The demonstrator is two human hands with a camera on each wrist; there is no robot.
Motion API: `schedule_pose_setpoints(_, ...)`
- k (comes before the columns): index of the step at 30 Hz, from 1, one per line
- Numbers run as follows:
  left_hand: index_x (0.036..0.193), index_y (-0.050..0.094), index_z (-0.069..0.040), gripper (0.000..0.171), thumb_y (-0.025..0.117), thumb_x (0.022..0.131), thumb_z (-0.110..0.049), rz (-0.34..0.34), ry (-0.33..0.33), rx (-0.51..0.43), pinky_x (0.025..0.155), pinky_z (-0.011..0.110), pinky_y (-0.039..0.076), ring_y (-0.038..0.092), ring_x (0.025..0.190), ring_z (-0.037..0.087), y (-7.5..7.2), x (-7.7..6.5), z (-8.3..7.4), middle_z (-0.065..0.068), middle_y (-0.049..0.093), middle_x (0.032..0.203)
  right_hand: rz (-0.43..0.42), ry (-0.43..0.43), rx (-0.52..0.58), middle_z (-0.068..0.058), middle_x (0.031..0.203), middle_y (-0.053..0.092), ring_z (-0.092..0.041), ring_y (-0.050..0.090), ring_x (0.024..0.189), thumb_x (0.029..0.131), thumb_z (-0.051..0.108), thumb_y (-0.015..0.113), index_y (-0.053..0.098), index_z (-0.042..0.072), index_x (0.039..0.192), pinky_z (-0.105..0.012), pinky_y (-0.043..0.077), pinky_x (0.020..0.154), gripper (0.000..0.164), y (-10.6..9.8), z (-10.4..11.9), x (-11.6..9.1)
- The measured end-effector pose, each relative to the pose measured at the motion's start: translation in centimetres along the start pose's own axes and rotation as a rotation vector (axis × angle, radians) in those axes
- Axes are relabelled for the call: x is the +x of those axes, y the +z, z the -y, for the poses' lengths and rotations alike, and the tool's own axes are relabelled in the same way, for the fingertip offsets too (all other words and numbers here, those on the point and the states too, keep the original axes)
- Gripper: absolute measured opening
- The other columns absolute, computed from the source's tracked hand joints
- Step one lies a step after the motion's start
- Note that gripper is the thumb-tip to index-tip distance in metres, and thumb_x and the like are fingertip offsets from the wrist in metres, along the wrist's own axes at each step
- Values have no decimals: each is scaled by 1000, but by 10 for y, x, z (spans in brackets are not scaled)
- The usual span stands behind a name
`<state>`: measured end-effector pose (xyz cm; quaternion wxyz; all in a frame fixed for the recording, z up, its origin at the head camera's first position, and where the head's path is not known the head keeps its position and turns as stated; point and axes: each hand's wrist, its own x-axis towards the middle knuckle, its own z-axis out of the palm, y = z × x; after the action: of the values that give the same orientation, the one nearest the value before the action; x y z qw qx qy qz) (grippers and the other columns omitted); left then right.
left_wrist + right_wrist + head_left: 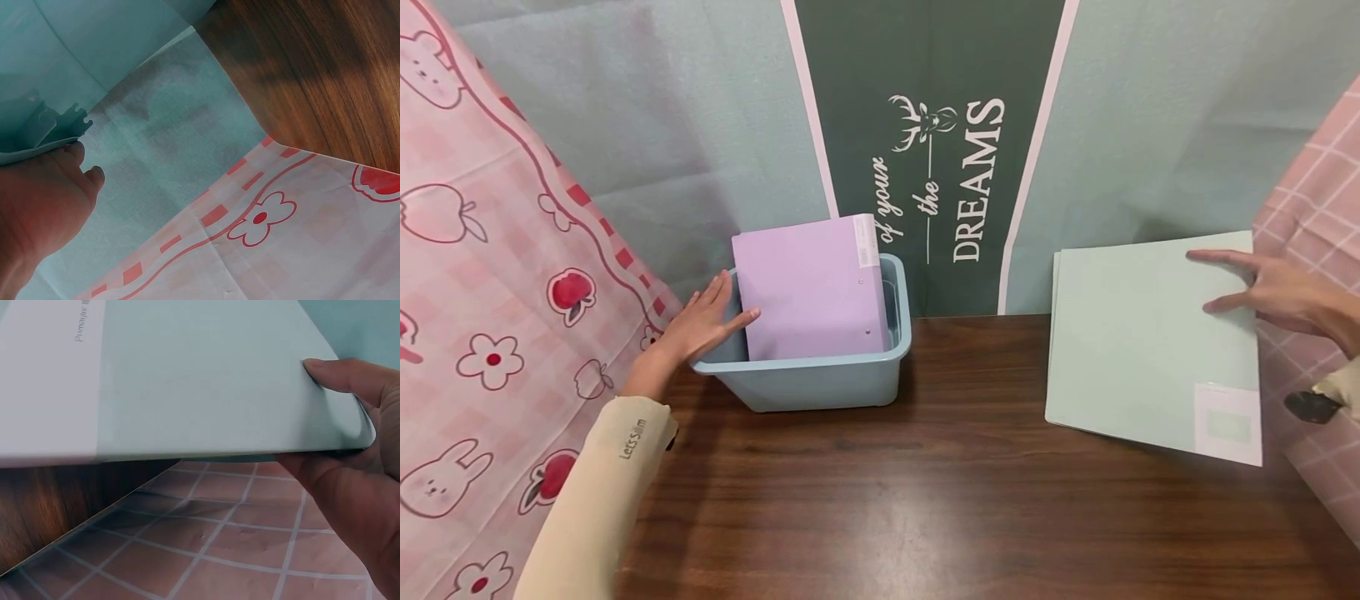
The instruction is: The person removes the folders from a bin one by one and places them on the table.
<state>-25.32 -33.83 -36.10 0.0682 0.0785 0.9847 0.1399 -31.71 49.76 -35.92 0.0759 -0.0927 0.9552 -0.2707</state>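
Note:
A light purple file folder point(808, 292) leans upright in a blue plastic bin point(820, 387), its white label strip toward the upper right. My left hand point(703, 321) rests at the bin's left rim, fingers extended and thumb spread over the inside. In the left wrist view that hand point(47, 200) overlaps the bin's edge. A pale green file folder point(1142, 342), white-labelled at its lower right corner, tilts above the table at right. My right hand point(1288, 292) grips its right edge; the right wrist view has the thumb point(350, 378) on one face and fingers underneath.
The dark wooden table point(925, 500) spans the front. A grey-green cloth with a deer print point(925, 125) hangs behind. Pink printed cloth point(490, 333) borders the left side, and a pink checked cloth point(1322, 217) the right.

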Motion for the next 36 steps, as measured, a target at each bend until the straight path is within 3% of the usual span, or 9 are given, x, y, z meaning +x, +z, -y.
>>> schedule_pose_setpoints(5,167,-12,-5,103,36,105,-72,-3,0,-4,130,60,-5,-7,164,38,-1,0,-1,15,-16,176,18,-52,19,-17,177,7,-18,0,158,95,15,80,23,23,171,-13,6,117,95,3,-5,0)
schedule_pose_setpoints(11,167,-11,-5,103,36,105,-72,-6,-1,-4,130,61,-3,-6,164,39,0,0,-1,15,-15,177,-9,-59,-4,-34,170,16,-35,9,157,90,11,84,28,16,169,-55,7,127,97,9,-5,5)
schedule_pose_setpoints(15,167,-12,-5,104,36,105,-73,-8,-4,-7,130,60,-5,-7,164,38,0,0,-1,15,-15,176,-120,-147,-152,-38,136,58,-26,56,100,78,17,94,45,16,162,-32,42,91,97,17,-6,8)
schedule_pose_setpoints(17,167,-12,-6,104,36,105,-73,-7,-5,-7,130,59,-5,-7,164,38,0,0,-1,15,-15,176,-175,-181,-224,-24,94,65,-14,42,70,72,21,97,51,24,158,-28,35,68,98,20,-8,10)
schedule_pose_setpoints(20,167,-13,-5,104,36,105,-73,-9,-4,-5,130,59,-5,-7,164,38,0,0,-1,15,-15,176,-184,-184,-256,0,70,38,-11,30,61,69,24,98,50,24,159,-28,31,60,102,24,-10,12)
schedule_pose_setpoints(23,167,-13,-5,104,36,105,-73,-10,-5,-3,130,60,-5,-7,164,38,0,0,-1,16,-15,176,-160,-149,-278,-4,71,35,-18,33,66,69,27,98,47,11,159,-32,33,63,105,26,-12,15)
schedule_pose_setpoints(26,167,-13,-5,104,36,105,-73,-10,-6,-3,130,60,-4,-6,164,38,0,0,-1,16,-14,177,-120,-127,-297,-35,91,50,-39,43,80,70,30,98,44,-3,153,-46,43,68,104,27,-15,17)
schedule_pose_setpoints(29,167,-14,-6,104,36,105,-73,-8,-9,-6,130,60,-5,-6,164,38,0,-1,-2,15,-15,177,-78,-119,-271,-64,134,27,-68,37,108,72,28,96,39,-5,154,-72,42,82,106,30,-19,19)
schedule_pose_setpoints(36,167,-13,-6,104,36,105,-73,-5,-9,-10,130,60,-5,-7,164,38,0,-1,-2,14,-15,176,-68,-123,-260,-67,129,20,-63,34,104,71,24,97,38,-7,154,-78,38,83,106,39,-27,21)
